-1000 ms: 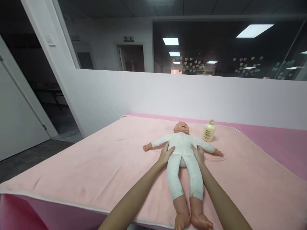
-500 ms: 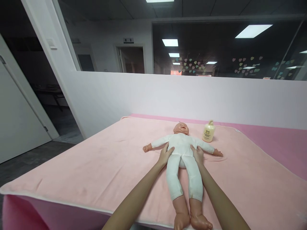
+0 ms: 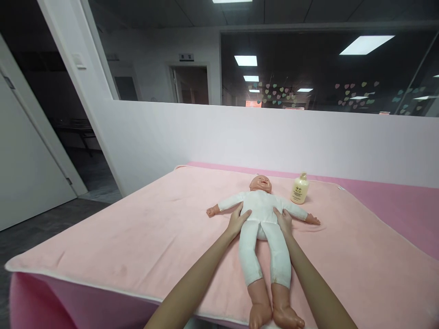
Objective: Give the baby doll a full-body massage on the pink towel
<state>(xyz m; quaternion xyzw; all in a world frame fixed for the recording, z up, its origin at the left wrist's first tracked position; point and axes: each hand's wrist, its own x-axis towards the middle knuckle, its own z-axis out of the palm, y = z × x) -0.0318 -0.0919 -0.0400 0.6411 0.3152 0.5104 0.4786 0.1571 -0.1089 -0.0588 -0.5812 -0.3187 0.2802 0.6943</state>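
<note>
On the pink blanket [image 3: 137, 237] that covers the table [image 3: 411, 205], our two hands rest against the sides of a baby doll [image 3: 262, 214] in a white suit. Little differs from a second ago: our hands keep the same hold at the doll's waist, and the doll lies where it lay, on its back, head at 12 o'clock, feet at 6 o'clock by the near edge of the table. Only our view has shifted a touch, so everything sits slightly to the right in the frame and the doorway at 9 o'clock shows a bit more of its white frame.

Our left hand [image 3: 237, 219] lies open, fingers spread, its palm pressed to the doll's side at 9 o'clock from the belly. Our right hand [image 3: 284, 219] is open as well, cupped against the opposite side at 3 o'clock. Neither hand is closed around anything; both only touch the soft white body. The doll's arms stretch out flat to 9 and 3 o'clock, and its bare feet point towards us.

At 1 o'clock from the doll's head, just beside its outstretched arm but apart from it, stands a pale yellow pump bottle [image 3: 299, 189], upright. Beyond it, a low white wall [image 3: 240, 137] runs across at 12 o'clock, with dark glass above carrying paper hearts. Nothing lies between our hands and the doll.
</note>
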